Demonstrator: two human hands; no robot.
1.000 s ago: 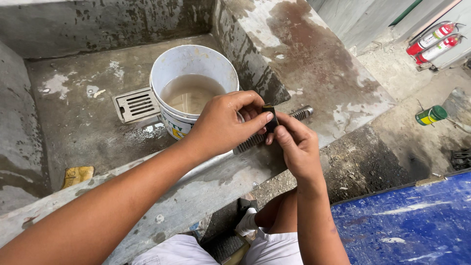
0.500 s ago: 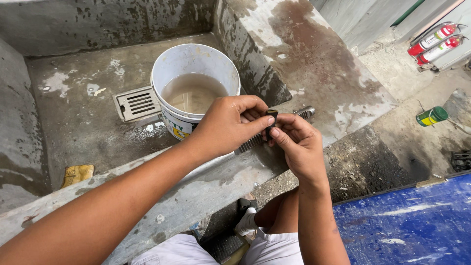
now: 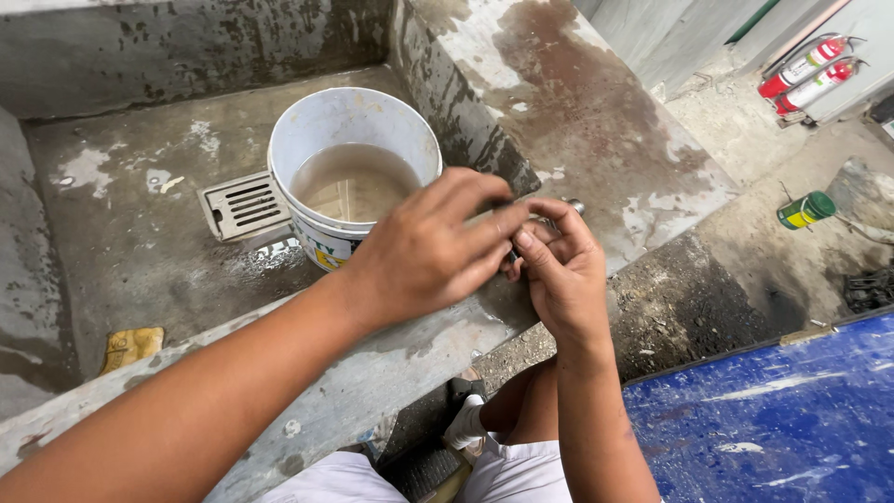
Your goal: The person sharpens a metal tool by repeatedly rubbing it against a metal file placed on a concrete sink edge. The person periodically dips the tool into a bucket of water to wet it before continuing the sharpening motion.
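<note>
Two hands pinched together, left hand (image 3: 428, 251) and right hand (image 3: 559, 270) gripping small metal part (image 3: 570, 206) between fingertips

White bucket (image 3: 354, 177) of murky water standing in a stained concrete basin (image 3: 112, 251), just beside a metal drain grate (image 3: 244, 205); yellow sponge (image 3: 130, 346) near the front wall; two red extinguishers (image 3: 805, 70) and a green can (image 3: 806, 210) well apart, blue sheet (image 3: 773, 419) lower right
</note>
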